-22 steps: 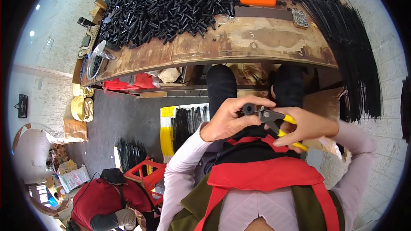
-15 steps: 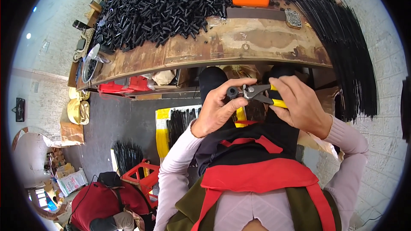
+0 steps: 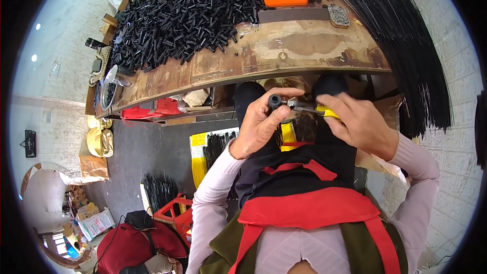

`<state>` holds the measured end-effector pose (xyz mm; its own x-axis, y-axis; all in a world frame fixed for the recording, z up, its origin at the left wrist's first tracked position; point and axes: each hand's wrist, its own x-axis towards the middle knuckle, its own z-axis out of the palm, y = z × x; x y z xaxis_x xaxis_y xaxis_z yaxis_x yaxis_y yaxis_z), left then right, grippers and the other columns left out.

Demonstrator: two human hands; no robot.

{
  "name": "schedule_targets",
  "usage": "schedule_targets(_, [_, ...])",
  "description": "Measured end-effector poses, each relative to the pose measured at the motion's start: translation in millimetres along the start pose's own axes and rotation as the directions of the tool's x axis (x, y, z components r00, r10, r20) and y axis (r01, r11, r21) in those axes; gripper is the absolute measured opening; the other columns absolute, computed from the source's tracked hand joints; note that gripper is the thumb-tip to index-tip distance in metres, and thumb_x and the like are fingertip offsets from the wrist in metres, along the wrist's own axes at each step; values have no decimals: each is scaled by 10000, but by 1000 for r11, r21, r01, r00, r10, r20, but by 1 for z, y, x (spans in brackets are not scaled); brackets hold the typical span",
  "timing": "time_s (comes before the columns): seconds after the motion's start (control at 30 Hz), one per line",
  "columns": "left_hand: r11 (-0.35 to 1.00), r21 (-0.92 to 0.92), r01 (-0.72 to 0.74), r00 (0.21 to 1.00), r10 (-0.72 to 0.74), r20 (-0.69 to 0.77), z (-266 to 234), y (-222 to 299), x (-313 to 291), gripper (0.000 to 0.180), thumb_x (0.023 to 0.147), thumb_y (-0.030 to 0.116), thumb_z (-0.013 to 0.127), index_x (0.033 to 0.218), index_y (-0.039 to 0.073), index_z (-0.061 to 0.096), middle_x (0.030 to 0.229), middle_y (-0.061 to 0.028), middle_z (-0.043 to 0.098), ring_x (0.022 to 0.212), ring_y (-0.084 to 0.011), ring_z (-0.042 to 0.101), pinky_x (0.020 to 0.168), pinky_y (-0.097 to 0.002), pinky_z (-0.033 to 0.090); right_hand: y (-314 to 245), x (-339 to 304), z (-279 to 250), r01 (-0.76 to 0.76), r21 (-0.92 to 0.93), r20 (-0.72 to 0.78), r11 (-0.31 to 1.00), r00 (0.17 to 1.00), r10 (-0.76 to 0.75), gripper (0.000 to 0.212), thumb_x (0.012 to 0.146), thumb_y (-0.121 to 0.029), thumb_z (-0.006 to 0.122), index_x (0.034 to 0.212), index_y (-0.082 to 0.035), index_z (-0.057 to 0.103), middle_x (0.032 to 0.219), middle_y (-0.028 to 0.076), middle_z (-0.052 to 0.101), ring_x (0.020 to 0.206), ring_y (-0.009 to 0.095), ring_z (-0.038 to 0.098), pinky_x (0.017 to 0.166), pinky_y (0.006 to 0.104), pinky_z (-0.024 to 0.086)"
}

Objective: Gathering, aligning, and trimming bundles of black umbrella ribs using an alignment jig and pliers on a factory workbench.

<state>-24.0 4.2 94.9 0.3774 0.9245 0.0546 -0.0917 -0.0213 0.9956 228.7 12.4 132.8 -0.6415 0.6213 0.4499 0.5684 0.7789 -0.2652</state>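
Note:
My left hand (image 3: 253, 129) is closed around a short black tube (image 3: 275, 101), its open round end showing between thumb and forefinger. My right hand (image 3: 364, 126) grips pliers (image 3: 325, 111) with yellow handles and grey metal jaws. The jaws are right beside the tube at my left fingertips; whether they touch it I cannot tell. Motion blurs my right fingers. Both hands are above my lap, just in front of the wooden workbench (image 3: 223, 67).
A large heap of black tubes (image 3: 187, 20) covers the bench's left and back. Behind its front edge are an orange tin (image 3: 285, 0) and a speckled grey block (image 3: 339, 16). Long black rods (image 3: 421, 71) hang over the right end. A red plastic stool (image 3: 175, 213) stands lower left.
The pliers have turned; their handles, spread apart before, now appear nearly in line. My right fingers have moved and blurred. My left hand keeps the tube, and the view has shifted slightly.

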Motion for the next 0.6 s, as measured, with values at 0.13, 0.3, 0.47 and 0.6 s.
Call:
schedule_targets(0.13, [999, -46, -13, 976, 23, 216, -3, -3, 2, 676, 913, 552, 645, 1296, -1, 593, 893, 32, 573, 761, -41, 446, 665, -196, 349, -9, 8, -24, -825, 508, 825, 247, 549, 136, 409, 882, -117, 688, 1222, -14, 486, 632, 46, 548, 554, 133, 608, 507, 283, 457])
schedule_targets(0.3, [999, -37, 28, 983, -21, 182, -7, -5, 2, 657, 926, 523, 645, 1311, -5, 573, 866, 27, 544, 750, -54, 436, 664, -199, 339, -12, -11, -8, -452, 413, 385, 791, 873, 298, 506, 810, -134, 743, 1218, -5, 474, 833, 120, 596, 717, 227, 643, 613, 328, 500])
schedule_targets(0.47, [1000, -17, 9, 989, -6, 147, -14, -8, 4, 677, 927, 526, 640, 1330, -10, 548, 816, 36, 477, 722, -64, 404, 634, -221, 315, -4, -10, 6, -30, 47, 20, 998, 999, 29, 498, 857, -145, 678, 1276, 44, 486, 1008, 168, 594, 841, 288, 635, 721, 356, 523])
schedule_targets(0.6, [999, -10, -43, 972, 44, 230, -17, -7, 2, 645, 923, 542, 634, 1257, -8, 606, 933, 5, 568, 753, -66, 453, 664, -209, 351, 5, 2, -4, -801, 573, 813, 173, 582, 4, 443, 840, -83, 630, 1226, 73, 477, 651, 95, 599, 503, 169, 593, 487, 288, 475])
